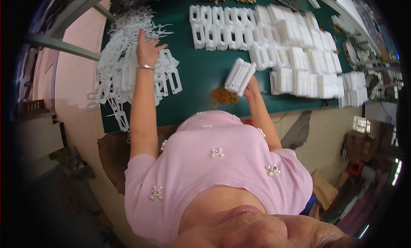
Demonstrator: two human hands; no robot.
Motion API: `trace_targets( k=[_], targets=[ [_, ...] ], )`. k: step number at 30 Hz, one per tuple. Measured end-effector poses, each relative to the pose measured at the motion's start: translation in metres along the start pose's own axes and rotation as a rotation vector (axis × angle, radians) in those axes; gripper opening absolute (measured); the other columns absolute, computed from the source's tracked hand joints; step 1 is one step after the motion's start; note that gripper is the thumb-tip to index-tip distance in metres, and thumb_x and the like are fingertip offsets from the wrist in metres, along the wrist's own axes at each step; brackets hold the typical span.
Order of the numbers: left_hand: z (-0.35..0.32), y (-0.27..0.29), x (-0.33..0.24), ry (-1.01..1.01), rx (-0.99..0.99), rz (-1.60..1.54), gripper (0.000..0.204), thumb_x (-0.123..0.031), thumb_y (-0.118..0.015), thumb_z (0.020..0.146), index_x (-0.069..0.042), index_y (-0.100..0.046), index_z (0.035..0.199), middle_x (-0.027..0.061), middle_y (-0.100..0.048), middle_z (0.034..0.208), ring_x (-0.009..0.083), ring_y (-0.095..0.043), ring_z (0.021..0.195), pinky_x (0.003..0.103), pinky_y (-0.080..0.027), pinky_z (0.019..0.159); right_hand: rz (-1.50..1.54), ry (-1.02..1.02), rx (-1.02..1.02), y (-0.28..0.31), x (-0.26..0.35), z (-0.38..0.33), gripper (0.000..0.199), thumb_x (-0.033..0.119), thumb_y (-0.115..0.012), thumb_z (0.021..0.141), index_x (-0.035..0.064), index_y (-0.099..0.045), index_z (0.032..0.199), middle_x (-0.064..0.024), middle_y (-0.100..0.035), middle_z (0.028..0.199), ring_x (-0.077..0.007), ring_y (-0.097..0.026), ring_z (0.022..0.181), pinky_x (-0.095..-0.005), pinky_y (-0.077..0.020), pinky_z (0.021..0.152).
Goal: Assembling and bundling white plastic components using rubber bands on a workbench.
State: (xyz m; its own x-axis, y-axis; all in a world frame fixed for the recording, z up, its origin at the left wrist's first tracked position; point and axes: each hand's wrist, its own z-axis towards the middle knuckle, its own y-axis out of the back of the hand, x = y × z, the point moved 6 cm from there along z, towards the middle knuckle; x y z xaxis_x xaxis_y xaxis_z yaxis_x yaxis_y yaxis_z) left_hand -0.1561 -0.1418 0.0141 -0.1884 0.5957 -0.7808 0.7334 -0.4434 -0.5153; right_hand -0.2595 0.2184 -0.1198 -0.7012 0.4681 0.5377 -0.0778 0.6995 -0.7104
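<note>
While spread on loose frames (128, 72), left hand (147, 51).

white plastic bundle (239, 76) held tilted, loose white frames (124, 68) heaped on green table

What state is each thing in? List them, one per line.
Left hand: open, fingers spread on the loose pile of white plastic pieces.
Right hand: closed around a stacked bundle of white pieces.
Rubber bands: loose heap.
Finished bundles: laid in rows on the green table.
</note>
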Motion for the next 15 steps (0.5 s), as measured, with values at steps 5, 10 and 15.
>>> trace_targets(
  k=[5, 10, 15],
  targets=[
    [-0.023, -0.055, 0.039, -0.172, 0.444, 0.600, 0.056, -0.033, -0.051, 0.094, -0.011, -0.031, 0.141, 0.0089, -0.037, 0.140, 0.0258, -0.038, 0.128, 0.041, -0.038, 0.100, -0.008, -0.033, 0.035, -0.066, 0.000, -0.012, 0.020, 0.020, -0.046, 0.095, 0.0046, -0.059, 0.098, -0.0053, -0.062, 0.085, -0.0182, -0.064, 0.073, -0.0323, -0.0549, 0.064],
    [-0.077, -0.105, 0.122, -0.321, 0.759, 0.767, 0.089, -0.035, -0.079, 0.069, -0.010, -0.032, 0.139, 0.0137, -0.038, 0.140, 0.0299, -0.035, 0.130, 0.036, -0.033, 0.105, -0.547, 0.372, 0.171, -0.096, 0.008, -0.004, 0.023, 0.017, -0.055, 0.087, 0.0036, -0.059, 0.104, -0.0046, -0.064, 0.090, -0.0126, -0.062, 0.076, -0.0282, -0.0515, 0.066],
    [-0.090, -0.102, 0.124, -0.492, 0.758, 0.937, 0.089, -0.036, -0.080, 0.065, -0.013, -0.034, 0.137, 0.0153, -0.038, 0.139, 0.0296, -0.038, 0.128, 0.036, -0.034, 0.104, -0.700, 0.590, 0.235, -0.099, -0.008, 0.022, 0.033, 0.013, -0.062, 0.079, 0.0046, -0.058, 0.110, -0.0025, -0.063, 0.097, -0.0111, -0.057, 0.087, -0.0255, -0.0461, 0.078]
  ],
)
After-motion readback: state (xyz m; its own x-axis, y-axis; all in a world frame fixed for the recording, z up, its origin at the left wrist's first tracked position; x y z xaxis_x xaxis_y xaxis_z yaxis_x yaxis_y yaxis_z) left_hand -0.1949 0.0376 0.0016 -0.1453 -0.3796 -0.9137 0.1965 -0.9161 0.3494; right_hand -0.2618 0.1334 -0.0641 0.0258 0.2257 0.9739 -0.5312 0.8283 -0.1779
